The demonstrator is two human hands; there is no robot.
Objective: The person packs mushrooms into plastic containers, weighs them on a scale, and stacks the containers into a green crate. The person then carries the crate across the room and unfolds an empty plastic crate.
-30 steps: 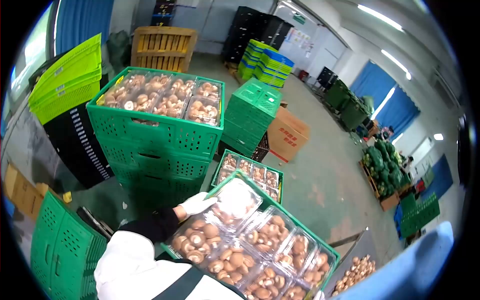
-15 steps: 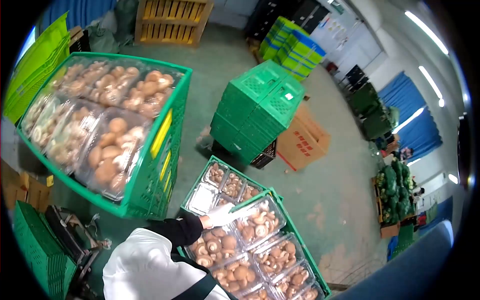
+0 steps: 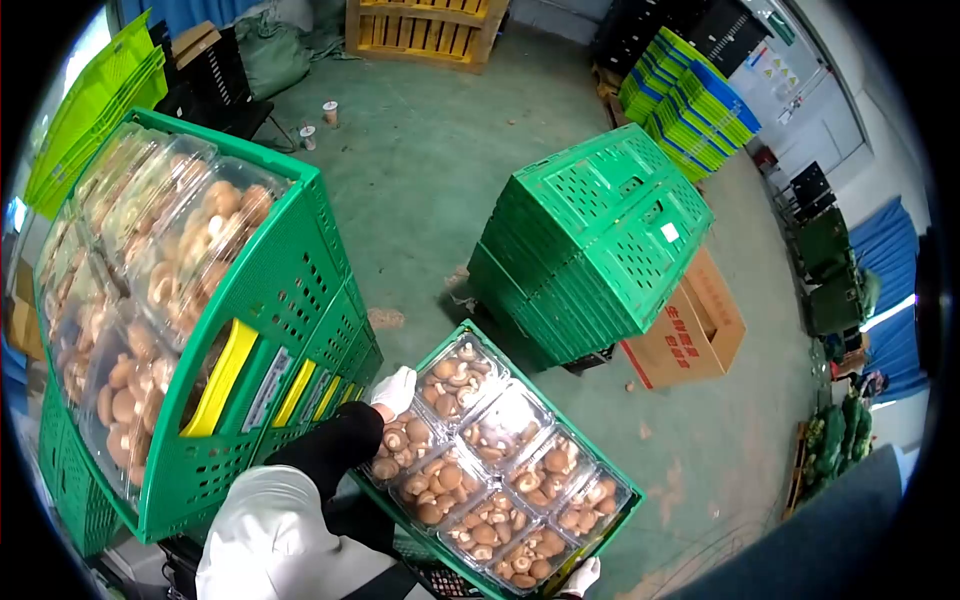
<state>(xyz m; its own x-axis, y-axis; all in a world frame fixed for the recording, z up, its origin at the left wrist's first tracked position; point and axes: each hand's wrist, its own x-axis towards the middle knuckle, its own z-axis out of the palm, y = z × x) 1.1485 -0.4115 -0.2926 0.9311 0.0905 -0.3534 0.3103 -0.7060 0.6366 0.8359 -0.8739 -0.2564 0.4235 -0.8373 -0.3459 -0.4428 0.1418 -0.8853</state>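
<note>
A green crate (image 3: pixel 625 512) full of clear plastic boxes of mushrooms (image 3: pixel 492 527) is in front of me, tilted in view. My left hand (image 3: pixel 395 391), in a white glove, is closed on its upper left edge. At the lower right end of the same crate is my right hand (image 3: pixel 581 577), also gloved, its fingers curled at the rim beside a yellow handle strip. Part of a dark crate shows beneath the green one at the bottom.
Left of me stands a tall stack of green crates (image 3: pixel 310 290) topped with boxed mushrooms. Ahead are stacked green folded crates (image 3: pixel 590 240) and an open cardboard box (image 3: pixel 690 325). Farther back are a wooden pallet (image 3: pixel 425 28), lime and blue crates (image 3: pixel 690 110) and two cups.
The view has swung and moved forward, so the left stack and the folded crates look nearer. The held crate now covers the place where the lower crate of boxes showed.
</note>
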